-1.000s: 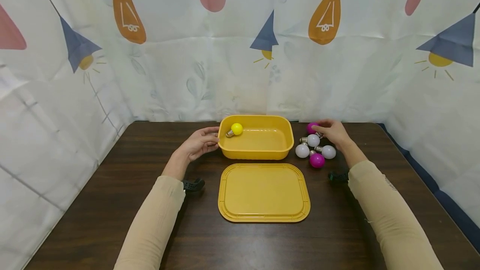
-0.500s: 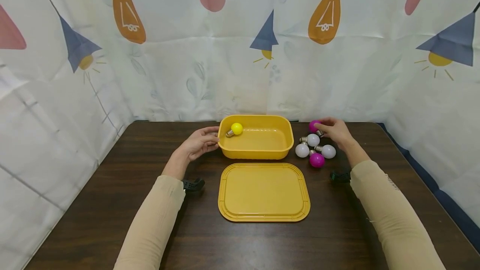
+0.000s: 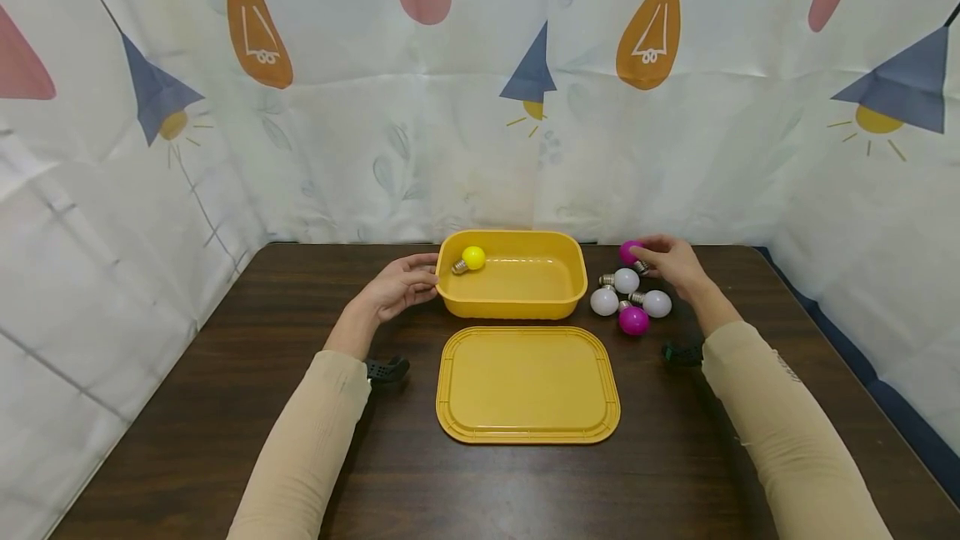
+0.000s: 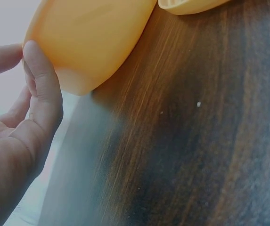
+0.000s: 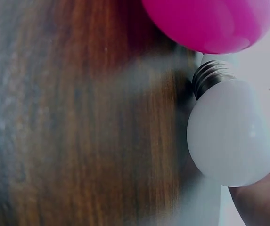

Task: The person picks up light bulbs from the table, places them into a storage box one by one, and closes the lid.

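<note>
In the head view, my right hand (image 3: 672, 263) pinches a magenta light bulb (image 3: 628, 252) at the far right of the table, its metal screw base tilted down toward the right. Just in front lie three white bulbs (image 3: 657, 303) and another magenta bulb (image 3: 633, 321). A white bulb (image 5: 236, 134) covers much of my right hand in the right wrist view. My left hand (image 3: 401, 286) holds the left end of a yellow plastic box (image 3: 517, 309), thumb and finger at its rim. Inside the box lies one yellow bulb (image 3: 473, 257).
A flat yellow lid (image 3: 528, 386) lies on the dark wooden table (image 3: 525, 490) in front of the box. A printed cloth (image 3: 480, 165) hangs behind the table and along both sides.
My right hand has shifted slightly right and back with the magenta bulb between its fingers, then stayed nearly still. The left hand and the box have not moved.
</note>
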A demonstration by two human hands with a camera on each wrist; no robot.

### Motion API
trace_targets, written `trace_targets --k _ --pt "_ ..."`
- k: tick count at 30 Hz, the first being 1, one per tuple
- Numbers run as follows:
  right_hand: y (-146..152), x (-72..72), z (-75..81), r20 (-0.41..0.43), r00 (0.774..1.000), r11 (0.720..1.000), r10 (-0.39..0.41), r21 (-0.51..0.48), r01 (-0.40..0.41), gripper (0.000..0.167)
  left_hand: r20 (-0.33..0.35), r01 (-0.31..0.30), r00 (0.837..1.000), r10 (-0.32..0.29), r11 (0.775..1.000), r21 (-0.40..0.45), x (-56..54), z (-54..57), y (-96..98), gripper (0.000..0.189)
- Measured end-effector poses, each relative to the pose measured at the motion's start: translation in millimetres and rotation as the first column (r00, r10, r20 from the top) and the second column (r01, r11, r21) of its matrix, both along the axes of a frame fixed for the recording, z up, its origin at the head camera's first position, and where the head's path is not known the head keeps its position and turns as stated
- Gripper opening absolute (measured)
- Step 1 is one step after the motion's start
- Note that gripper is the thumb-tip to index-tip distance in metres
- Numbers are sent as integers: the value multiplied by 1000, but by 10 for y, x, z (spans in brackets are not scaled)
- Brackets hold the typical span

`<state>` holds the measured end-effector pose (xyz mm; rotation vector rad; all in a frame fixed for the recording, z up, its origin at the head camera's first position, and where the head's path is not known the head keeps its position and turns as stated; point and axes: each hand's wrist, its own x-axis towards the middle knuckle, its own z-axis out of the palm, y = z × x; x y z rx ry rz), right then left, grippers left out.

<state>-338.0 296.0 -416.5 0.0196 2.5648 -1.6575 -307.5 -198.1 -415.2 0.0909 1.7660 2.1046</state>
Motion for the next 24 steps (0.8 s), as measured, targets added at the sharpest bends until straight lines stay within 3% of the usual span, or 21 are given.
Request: trace_targets --k 16,24 --pt "1 -10 12 -3 1000 999 -9 -38 9 67 -2 10 1000 -10 1000 -15 -3 -13 -7 59" --pt "-22 17 31 -21 1000 1000 2 -1 -2 66 -4 11 1000 -12 1000 -12 -3 -12 -11 59"
